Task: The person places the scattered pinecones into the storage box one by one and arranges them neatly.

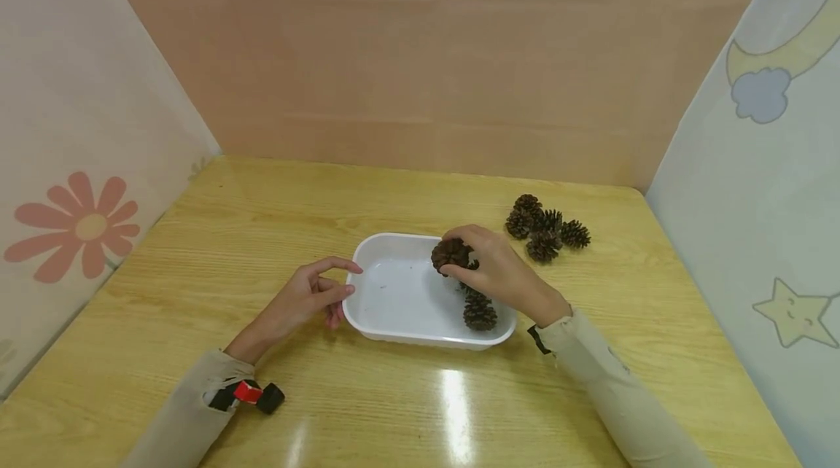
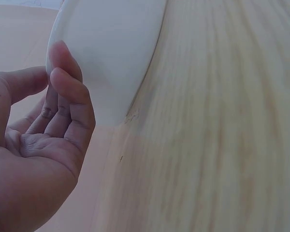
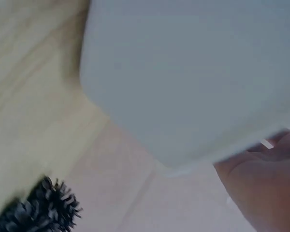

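**A pine cone [image 1: 450, 256] held over a white tray [image 1: 397, 300] on a glossy wooden table [image 1: 315, 198]**

The table is yellow, its grain running mostly from side to side in the head view, and its polish throws back a bright streak of light just in front of the tray. Behind it rises a peach-brown backdrop [image 1: 433, 67] marked by faint horizontal creases. Pale panels flank the table: the left panel [image 1: 85, 82] carries a red-petalled flower [image 1: 90, 227] with a yellow centre, and the right panel [image 1: 728, 198] shows a yellow moon [image 1: 803, 45], a blue-grey cloud [image 1: 760, 95] and a smiling star [image 1: 795, 313].

The tray, rectangular with rounded corners, sits near the middle of the table. The person's right hand [image 1: 505, 267] pinches the pine cone between thumb and fingers, above the tray's right part. Beneath and beside that hand, a second cone [image 1: 480, 311] lies inside the tray, with part of another showing behind the fingers; whether the held cone touches them cannot be told. The left hand [image 1: 298, 300] grips the tray's left rim, fingers bent.

Beyond the tray's far right corner, a cluster of cones [image 1: 543, 244] rests directly on the table. Both forearms wear beige sleeves [image 1: 617, 388]; a red and black fitting [image 1: 248, 391] shows at the left cuff.
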`<act>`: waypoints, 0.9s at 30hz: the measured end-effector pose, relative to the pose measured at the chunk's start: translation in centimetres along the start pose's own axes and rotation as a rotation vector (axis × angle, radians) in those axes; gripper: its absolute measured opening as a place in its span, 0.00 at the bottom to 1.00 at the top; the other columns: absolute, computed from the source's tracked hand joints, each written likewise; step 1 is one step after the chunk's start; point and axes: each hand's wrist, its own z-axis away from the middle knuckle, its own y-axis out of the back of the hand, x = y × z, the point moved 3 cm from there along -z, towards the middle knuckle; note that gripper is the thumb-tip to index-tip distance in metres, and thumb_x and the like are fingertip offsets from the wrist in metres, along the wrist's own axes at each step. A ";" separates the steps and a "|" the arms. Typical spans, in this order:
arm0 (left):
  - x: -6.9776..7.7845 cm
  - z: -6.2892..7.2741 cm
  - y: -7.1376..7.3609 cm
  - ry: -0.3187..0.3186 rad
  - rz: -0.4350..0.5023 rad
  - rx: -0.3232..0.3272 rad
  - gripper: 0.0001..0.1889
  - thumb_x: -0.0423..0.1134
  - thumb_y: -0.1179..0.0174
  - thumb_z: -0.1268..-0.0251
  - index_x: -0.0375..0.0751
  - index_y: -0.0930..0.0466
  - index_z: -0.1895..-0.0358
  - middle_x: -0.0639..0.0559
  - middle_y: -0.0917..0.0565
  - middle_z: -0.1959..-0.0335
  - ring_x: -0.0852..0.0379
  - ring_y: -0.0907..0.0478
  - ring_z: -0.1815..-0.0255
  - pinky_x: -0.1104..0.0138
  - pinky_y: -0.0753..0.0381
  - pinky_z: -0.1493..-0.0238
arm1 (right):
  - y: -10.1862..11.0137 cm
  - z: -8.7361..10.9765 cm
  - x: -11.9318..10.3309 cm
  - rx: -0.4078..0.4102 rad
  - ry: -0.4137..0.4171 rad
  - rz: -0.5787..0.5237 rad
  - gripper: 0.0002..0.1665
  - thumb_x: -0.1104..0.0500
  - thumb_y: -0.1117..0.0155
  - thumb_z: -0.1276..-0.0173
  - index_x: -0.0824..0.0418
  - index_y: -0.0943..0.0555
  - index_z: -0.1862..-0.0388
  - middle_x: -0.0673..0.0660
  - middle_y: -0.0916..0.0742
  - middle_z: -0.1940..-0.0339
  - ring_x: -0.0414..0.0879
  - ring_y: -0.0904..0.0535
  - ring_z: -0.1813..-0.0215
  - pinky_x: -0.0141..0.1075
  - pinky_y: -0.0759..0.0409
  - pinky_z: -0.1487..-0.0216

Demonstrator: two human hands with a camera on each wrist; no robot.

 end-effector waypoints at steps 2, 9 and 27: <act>0.0 0.0 0.0 -0.002 -0.003 0.001 0.20 0.37 0.42 0.26 0.32 0.29 0.36 0.37 0.19 0.80 0.53 0.21 0.83 0.63 0.19 0.79 | -0.3 0.0 0.2 -0.008 -0.010 -0.016 0.24 0.55 0.26 0.36 0.61 0.20 0.44 0.55 0.15 0.47 0.47 0.18 0.49 0.46 0.17 0.51; 0.2 0.0 -0.1 0.002 -0.002 -0.001 0.21 0.36 0.42 0.26 0.31 0.30 0.36 0.36 0.19 0.80 0.53 0.21 0.83 0.64 0.19 0.79 | -0.8 0.2 0.8 -0.037 -0.046 -0.025 0.24 0.54 0.25 0.36 0.60 0.20 0.44 0.53 0.14 0.49 0.46 0.18 0.50 0.44 0.17 0.51; 0.3 0.0 -0.1 0.019 -0.005 0.011 0.21 0.37 0.41 0.26 0.31 0.29 0.36 0.40 0.19 0.81 0.53 0.21 0.83 0.64 0.19 0.79 | -2.2 0.4 1.3 -0.123 -0.065 0.039 0.23 0.53 0.27 0.35 0.58 0.20 0.44 0.51 0.14 0.49 0.45 0.19 0.45 0.43 0.21 0.43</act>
